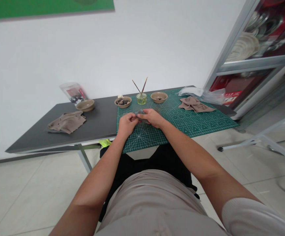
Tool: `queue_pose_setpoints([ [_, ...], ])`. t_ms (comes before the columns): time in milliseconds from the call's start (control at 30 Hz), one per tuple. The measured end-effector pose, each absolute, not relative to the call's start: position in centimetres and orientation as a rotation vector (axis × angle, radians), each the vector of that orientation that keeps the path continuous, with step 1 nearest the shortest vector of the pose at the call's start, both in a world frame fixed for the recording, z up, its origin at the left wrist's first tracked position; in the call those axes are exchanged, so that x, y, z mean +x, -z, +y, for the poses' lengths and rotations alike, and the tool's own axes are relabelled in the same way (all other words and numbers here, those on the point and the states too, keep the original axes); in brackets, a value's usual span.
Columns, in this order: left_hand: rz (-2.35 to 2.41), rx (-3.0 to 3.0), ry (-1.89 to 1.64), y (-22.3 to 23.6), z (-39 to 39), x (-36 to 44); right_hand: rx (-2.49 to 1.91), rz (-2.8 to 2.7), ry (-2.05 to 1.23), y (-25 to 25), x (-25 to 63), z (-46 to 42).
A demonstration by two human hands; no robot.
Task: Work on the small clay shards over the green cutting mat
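Note:
Over the green cutting mat (137, 141), my left hand (128, 124) and my right hand (151, 117) meet, fingertips almost touching. Between them is a small grey piece (141, 113), thin and soft-looking like cloth; its kind is too blurred to name. The fingers of my right hand are closed around most of it. My left fingertips pinch at its left edge. Just beyond the hands stand a bowl of dark, stone-like bits (123, 102), a glass jar (142, 99) with two thin brushes or sticks leaning in it, and a bowl with a few small dark bits (159, 97).
On the dark table (100, 121) at left lie a brown cloth (67, 122), a bowl (85, 105) and a clear package (73, 91). At right are another brown cloth (195, 105) and a clear plastic bag (204, 94). A white wall stands behind; a white-framed stand (263, 137) is at right.

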State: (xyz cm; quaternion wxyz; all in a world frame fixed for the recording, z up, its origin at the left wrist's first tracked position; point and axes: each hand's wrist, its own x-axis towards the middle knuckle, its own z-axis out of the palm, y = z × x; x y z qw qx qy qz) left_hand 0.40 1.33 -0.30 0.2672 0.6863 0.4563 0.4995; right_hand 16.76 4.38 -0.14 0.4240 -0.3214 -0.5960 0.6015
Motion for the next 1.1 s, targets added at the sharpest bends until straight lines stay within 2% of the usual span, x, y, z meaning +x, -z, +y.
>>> queue_pose_setpoints([
  [367, 1.257, 1.834, -1.400, 0.50, 1.40, 0.30, -0.756, -1.464, -1.560, 0.11, 17.10, 4.41],
  [600, 1.287, 2.051, -1.314, 0.14, 1.09, 0.32, -0.781, -1.559, -1.491, 0.27, 17.10, 4.49],
  [833, 1.180, 1.797, -1.411, 0.47, 1.38, 0.29, -0.703, -1.484, -1.547, 0.17, 17.30, 4.43],
  [1100, 1.244, 1.902, -1.338, 0.41, 1.28, 0.28, -0.746, -1.520, -1.519, 0.12, 17.16, 4.25],
])
